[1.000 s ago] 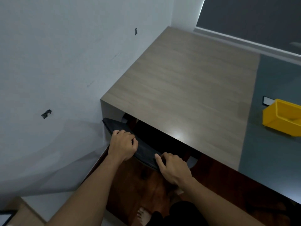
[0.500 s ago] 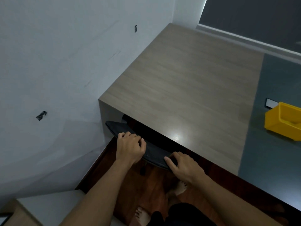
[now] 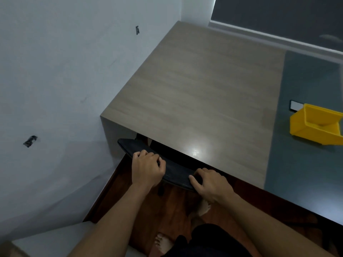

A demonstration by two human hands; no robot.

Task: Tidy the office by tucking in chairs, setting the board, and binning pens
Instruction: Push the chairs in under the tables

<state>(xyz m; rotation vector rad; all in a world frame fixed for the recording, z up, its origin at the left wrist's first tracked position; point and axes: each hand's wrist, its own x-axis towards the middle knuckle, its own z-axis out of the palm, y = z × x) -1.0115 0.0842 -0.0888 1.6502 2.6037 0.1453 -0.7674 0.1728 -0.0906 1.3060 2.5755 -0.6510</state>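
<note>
The chair (image 3: 148, 154) shows only as the curved black top of its backrest, lying just at the near edge of the surface (image 3: 204, 89), with the rest of it hidden beneath. That placing suggests the tuck-in step is almost done: the seat looks to be under the surface, and the backrest is close to meeting the edge.

Both hands sit on that backrest rim, probably because it is the one part left to push on. The left hand (image 3: 147, 168) is curled over the rim, fingers folded down on the side toward the surface, closed on the chair. The right hand (image 3: 211, 183) rests further along the rim, away from the wall (image 3: 55, 89), with fingers bent and thumb stretched along the near face; it grips or presses the rim, less tightly wrapped than the left. Spreading the hands apart would likely keep the chair from swivelling as it goes in.

Counted: one chair in view, two hands, two bare feet on the dark wooden floor (image 3: 130, 210) behind the chair. One yellow bin (image 3: 315, 130) stands on the surface, well away from the chair, presumably waiting for pens; no pens and no board are visible.
</note>
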